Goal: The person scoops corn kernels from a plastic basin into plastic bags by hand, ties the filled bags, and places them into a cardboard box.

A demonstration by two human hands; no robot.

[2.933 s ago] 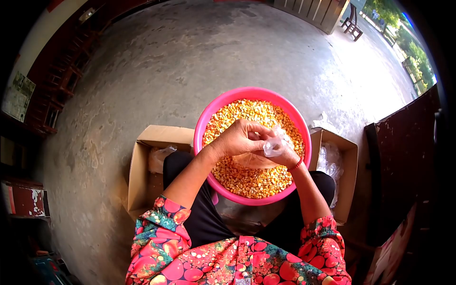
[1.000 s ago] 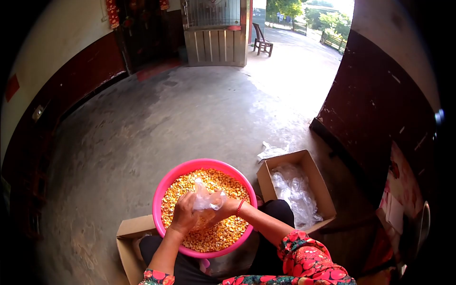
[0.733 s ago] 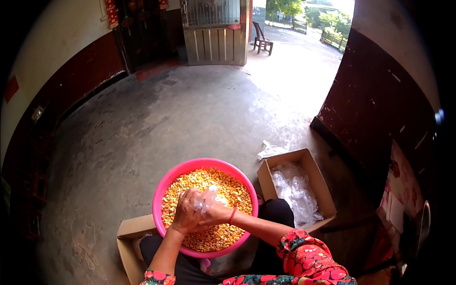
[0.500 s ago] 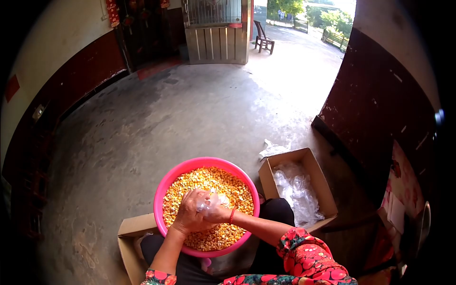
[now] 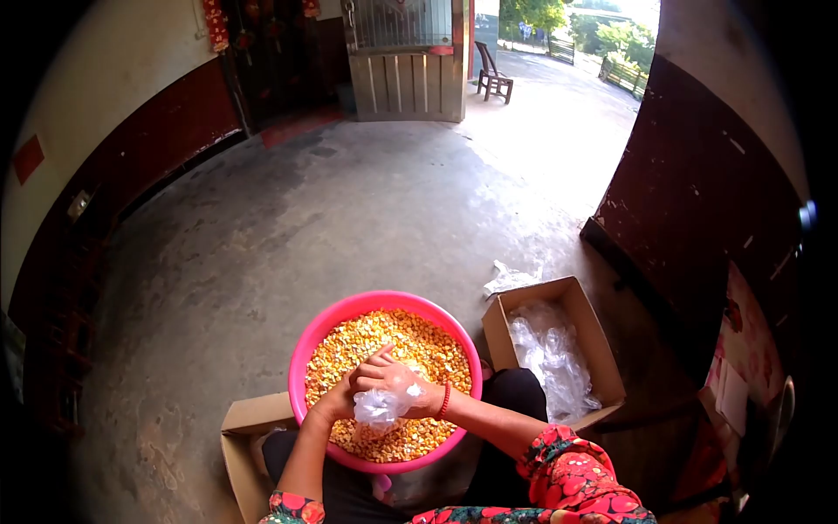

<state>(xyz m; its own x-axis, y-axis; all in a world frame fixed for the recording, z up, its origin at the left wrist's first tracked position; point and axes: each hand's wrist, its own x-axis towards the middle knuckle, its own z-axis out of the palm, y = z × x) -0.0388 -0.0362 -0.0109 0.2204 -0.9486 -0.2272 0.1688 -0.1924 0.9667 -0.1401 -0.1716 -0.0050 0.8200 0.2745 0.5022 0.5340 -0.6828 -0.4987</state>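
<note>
Grasps a clear plastic bag (image 5: 380, 408) with the right hand (image 5: 424, 398), directly above the near half of a pink basin (image 5: 384, 299). Has the bag bunched and crumpled at the end toward the body, and cannot tell its contents, hidden under the hands. Lays the left hand (image 5: 370, 375) across the right one, touching it, with fingers bent over the top; cannot tell whether clenched on the plastic too. Wears a red bracelet (image 5: 446, 400) on the right wrist.

Inside the basin, loose yellow-orange corn kernels (image 5: 345, 341), spread broadly up to the inner wall all round. Cannot tell whether any touching of bag and kernels, for the hands in between.

To the right of the basin, just beyond a knee in dark trousers (image 5: 517, 395), an uncovered cardboard box (image 5: 597, 349) with a heap of crumpled clear plastic (image 5: 559, 362) inside. Just behind that box, on the concrete floor (image 5: 262, 262), a whitish scrap of plastic (image 5: 509, 278). To the left of the basin, close to its rim, another cardboard box (image 5: 255, 412), partly covered by the other knee; cannot make out its contents. Well apart, out past the doorway, a wooden chair (image 5: 495, 79).
</note>
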